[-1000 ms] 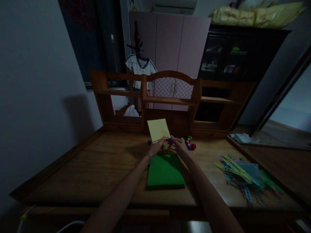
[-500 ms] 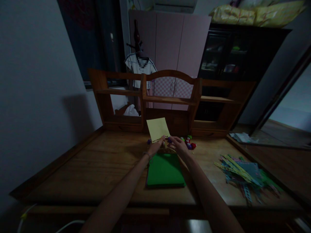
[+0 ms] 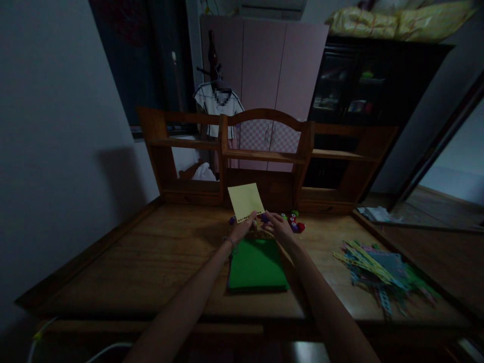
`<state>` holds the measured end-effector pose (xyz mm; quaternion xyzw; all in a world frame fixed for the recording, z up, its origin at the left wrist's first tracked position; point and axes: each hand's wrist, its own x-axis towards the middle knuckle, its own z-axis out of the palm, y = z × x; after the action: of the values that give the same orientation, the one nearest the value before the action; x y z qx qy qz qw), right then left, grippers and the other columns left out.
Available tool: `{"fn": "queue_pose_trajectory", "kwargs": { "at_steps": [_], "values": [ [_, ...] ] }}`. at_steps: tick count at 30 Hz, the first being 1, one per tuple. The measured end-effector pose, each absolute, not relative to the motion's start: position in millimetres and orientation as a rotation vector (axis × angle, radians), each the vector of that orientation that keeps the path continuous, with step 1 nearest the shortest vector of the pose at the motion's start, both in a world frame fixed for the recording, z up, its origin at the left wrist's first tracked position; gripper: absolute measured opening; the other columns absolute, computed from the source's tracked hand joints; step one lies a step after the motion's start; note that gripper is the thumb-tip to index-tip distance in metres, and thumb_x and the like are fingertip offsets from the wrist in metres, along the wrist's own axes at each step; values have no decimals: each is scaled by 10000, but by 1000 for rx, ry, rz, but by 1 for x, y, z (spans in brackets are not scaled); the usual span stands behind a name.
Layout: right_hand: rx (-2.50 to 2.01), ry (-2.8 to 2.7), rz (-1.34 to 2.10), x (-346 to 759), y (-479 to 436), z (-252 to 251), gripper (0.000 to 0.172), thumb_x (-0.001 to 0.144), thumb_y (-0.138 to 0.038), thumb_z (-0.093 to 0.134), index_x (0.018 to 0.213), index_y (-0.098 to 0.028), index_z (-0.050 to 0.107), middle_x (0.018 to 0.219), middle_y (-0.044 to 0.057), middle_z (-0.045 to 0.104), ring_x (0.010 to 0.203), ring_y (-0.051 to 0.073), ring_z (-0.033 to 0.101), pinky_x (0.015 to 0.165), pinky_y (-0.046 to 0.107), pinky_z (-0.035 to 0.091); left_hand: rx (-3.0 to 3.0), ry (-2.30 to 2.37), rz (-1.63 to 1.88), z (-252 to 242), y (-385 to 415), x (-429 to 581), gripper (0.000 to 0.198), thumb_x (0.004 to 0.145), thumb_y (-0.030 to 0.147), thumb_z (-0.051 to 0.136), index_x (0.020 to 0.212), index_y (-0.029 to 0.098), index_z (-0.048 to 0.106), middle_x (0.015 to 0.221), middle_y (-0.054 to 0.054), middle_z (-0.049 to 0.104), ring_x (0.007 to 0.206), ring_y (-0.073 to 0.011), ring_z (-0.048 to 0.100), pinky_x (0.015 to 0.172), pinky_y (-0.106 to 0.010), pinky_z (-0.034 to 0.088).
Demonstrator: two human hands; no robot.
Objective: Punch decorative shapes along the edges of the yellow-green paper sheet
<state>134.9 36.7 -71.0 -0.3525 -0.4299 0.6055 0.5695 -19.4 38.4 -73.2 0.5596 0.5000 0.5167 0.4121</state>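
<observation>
A pale yellow sheet of paper (image 3: 245,200), with a row of holes along its lower edge, is held up tilted above the desk. My left hand (image 3: 244,228) pinches that lower edge near its middle, thumb on top. At the sheet's lower right corner are the closed fingertips of my right hand (image 3: 279,227); the exact contact is small and dim. Below both hands lies a stack of green sheets (image 3: 258,266). Something purple and a tan object show between the hands, partly hidden. Small figures with round white eyes (image 3: 293,222) stand just right of my right hand.
A loose heap of coloured paper strips with holes (image 3: 378,269) lies on the right of the wooden desk (image 3: 162,252). A wooden shelf unit (image 3: 264,158) rises along the desk's back edge. Raised wooden rims border the sides.
Almost nothing differs. My right hand's fingertips have shifted very slightly at the sheet's corner, while the sheet and my left hand stay in place.
</observation>
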Motion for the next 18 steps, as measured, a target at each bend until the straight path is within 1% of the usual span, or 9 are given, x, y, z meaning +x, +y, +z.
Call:
{"fn": "queue_pose_trajectory", "kwargs": {
  "at_steps": [2,6,10,14,18],
  "values": [
    [-827,-1009,1422,135,37,-71,373,603,-452,785,792,-164,640,718,12,650,556,97,593,574,223,532,1402,1234,1281,-74,39,-20,439,790,553,513,792,148,681,867,-77,719,872,-212,651,859,-306,465],
    [-817,-1013,1431,135,37,-72,359,626,-455,774,792,-165,643,750,22,654,574,102,606,592,229,542,1388,1173,1309,-77,41,-20,439,774,562,528,800,148,671,891,-80,711,854,-200,644,851,-305,459],
    [-809,-1015,1432,136,39,-74,354,633,-460,771,787,-169,642,763,25,652,585,106,611,599,234,546,1412,1190,1265,-78,41,-21,468,786,584,494,735,148,654,820,-81,707,809,-195,642,836,-306,458],
    [-773,-1005,1461,137,39,-75,347,654,-459,760,798,-168,637,791,30,655,607,108,617,627,239,552,1408,1179,1283,-78,42,-21,448,785,573,500,732,154,652,817,-72,705,805,-190,638,841,-302,452],
    [-756,-980,1477,138,38,-74,337,672,-452,751,804,-165,632,806,33,655,614,104,613,649,238,553,1426,1187,1268,-76,39,-21,468,792,577,484,682,153,648,716,-67,689,761,-194,633,841,-314,448]
  ]
}}
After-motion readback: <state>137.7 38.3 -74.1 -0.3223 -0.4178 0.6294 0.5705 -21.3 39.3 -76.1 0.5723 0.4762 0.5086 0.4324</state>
